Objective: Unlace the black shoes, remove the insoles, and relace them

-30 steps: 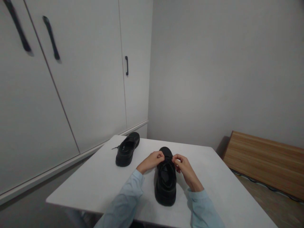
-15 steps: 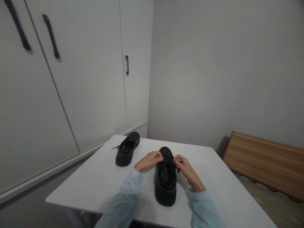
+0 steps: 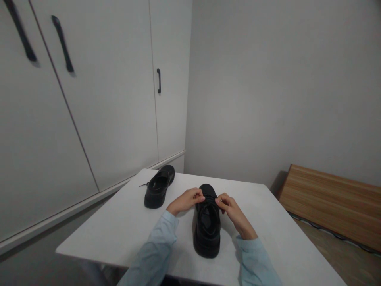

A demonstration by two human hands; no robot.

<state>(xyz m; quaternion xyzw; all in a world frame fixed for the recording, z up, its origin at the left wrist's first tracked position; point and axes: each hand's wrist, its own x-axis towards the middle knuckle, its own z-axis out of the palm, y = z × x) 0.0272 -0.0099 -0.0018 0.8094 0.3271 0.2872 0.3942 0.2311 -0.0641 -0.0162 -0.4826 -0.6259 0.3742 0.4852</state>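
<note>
A black lace-up shoe (image 3: 207, 241) stands on the white table (image 3: 119, 234), its heel toward me and its toe pointing away. My left hand (image 3: 190, 199) is closed in a pinch at the left side of the lacing. On the opposite side, my right hand (image 3: 228, 207) pinches at the right edge of the lacing. Dark shoelaces (image 3: 210, 198) run across the shoe between my fingertips; single strands are hard to make out against the black upper. Farther back on the left rests a second black shoe (image 3: 156, 196), with a lace end sticking out to its left.
White cupboard doors (image 3: 113, 99) with black handles rise behind the table on the left. A grey wall (image 3: 268, 91) stands at the back. To the right, beyond the table edge, is a wood-grain board (image 3: 333, 202), with a dark cable along the floor beside it.
My right hand has shifted slightly left, closer to the lacing. My left hand stays almost in place, and both shoes keep their places on the table.
</note>
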